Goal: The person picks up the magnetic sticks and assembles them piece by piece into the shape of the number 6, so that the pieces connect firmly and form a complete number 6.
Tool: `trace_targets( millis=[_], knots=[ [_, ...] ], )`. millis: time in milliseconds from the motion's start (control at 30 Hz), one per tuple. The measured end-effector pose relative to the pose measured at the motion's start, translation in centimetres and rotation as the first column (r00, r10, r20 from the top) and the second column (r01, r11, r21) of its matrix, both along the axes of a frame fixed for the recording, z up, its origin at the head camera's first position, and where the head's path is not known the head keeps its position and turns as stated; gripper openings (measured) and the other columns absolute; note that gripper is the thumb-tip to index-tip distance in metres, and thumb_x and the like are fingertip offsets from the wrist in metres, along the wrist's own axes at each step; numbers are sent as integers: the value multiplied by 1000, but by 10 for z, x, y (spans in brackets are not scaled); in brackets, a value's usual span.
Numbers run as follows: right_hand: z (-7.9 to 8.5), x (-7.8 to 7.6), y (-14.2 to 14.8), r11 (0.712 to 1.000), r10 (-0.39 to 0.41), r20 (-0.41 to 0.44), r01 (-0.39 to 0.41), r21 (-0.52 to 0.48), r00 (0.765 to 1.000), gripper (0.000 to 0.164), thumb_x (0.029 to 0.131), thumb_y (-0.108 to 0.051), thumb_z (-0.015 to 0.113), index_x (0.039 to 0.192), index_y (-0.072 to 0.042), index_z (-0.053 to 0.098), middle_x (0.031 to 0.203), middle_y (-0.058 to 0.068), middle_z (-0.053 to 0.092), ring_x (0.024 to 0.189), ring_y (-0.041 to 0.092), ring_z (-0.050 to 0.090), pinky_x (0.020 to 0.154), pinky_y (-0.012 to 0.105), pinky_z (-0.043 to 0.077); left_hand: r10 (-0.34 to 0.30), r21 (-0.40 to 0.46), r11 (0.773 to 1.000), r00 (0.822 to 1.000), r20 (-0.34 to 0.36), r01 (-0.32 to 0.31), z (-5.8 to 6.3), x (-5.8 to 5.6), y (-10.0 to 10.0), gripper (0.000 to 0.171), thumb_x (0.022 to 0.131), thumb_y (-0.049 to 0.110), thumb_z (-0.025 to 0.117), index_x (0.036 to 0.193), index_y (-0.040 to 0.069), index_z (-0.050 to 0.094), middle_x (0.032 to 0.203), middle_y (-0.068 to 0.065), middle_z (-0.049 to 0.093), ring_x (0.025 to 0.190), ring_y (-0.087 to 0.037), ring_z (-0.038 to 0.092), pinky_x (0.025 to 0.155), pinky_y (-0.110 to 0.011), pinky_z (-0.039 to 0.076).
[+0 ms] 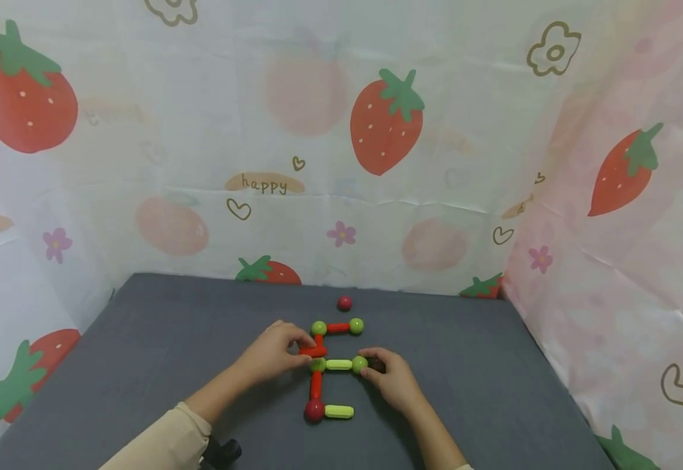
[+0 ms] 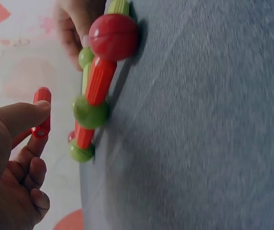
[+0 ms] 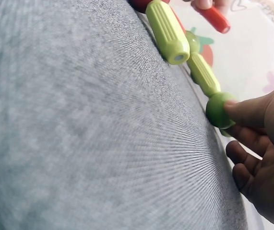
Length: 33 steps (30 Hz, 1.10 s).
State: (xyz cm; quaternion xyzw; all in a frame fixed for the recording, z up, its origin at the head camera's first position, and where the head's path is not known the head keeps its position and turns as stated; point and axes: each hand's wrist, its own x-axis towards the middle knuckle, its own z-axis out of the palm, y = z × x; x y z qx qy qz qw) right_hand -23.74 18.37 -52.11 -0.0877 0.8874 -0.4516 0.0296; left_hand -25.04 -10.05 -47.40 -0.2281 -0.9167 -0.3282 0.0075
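Observation:
My left hand (image 1: 272,354) pinches a loose red rod (image 2: 41,117) between thumb and fingers, above the left side of a ball-and-rod figure. At the figure's middle, a yellow-green rod (image 1: 339,365) runs right from a green ball (image 2: 90,112) to another green ball (image 3: 219,109), which my right hand (image 1: 399,385) pinches. Below, a red rod (image 1: 316,385) leads to a large red ball (image 1: 315,410), with a second yellow-green rod (image 1: 339,412) sticking out to its right. On top, a red rod (image 1: 338,328) links two green balls (image 1: 318,328).
A small red ball (image 1: 345,303) lies apart, behind the figure. The dark grey tabletop (image 1: 465,418) ends at a strawberry-patterned curtain (image 1: 330,228) at the back and sides. Near the left sleeve sits a black object (image 1: 222,452), partly hidden.

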Motion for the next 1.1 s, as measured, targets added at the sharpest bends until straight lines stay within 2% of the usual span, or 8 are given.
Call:
trace_targets(
  millis=[367,667,867,967,1100],
  knots=[
    [0,1,1,1000,13,-7,-13,-4,1000,35,93,-18,76,128,-13,71,125,5,69,101,16,63,83,36,52,-114,46,993,991,76,110,-6,4,26,15,88,20,82,103,23,81,95,16,72,90,-16,51,75,-32,44],
    [0,2,1,999,25,-17,-25,-22,1000,35,93,-18,76,127,-11,71,124,6,70,103,18,65,85,37,54,-135,38,990,987,84,132,-21,7,42,17,86,23,84,102,25,81,96,18,72,94,-11,54,80,-31,48],
    [-1,1,2,999,24,-9,-24,-26,1000,34,93,-17,76,127,-11,71,123,6,70,101,17,65,83,35,53,-117,-17,993,993,4,117,-29,8,49,16,81,27,88,96,29,82,92,22,71,92,-6,53,83,-31,48],
    [0,1,2,999,20,-8,-20,-29,1000,34,93,-17,76,127,-12,71,123,6,70,101,17,65,83,34,53,-118,-56,992,992,-49,115,-31,9,51,17,79,29,89,94,30,82,90,22,71,85,-5,49,77,-27,46],
    [0,0,2,999,19,-8,-19,-31,1000,34,93,-16,77,126,-12,71,123,6,70,102,18,65,85,38,53,-117,-90,990,989,-85,109,-31,10,53,18,77,30,90,94,30,83,90,22,72,77,-5,43,70,-24,41]
  ],
)
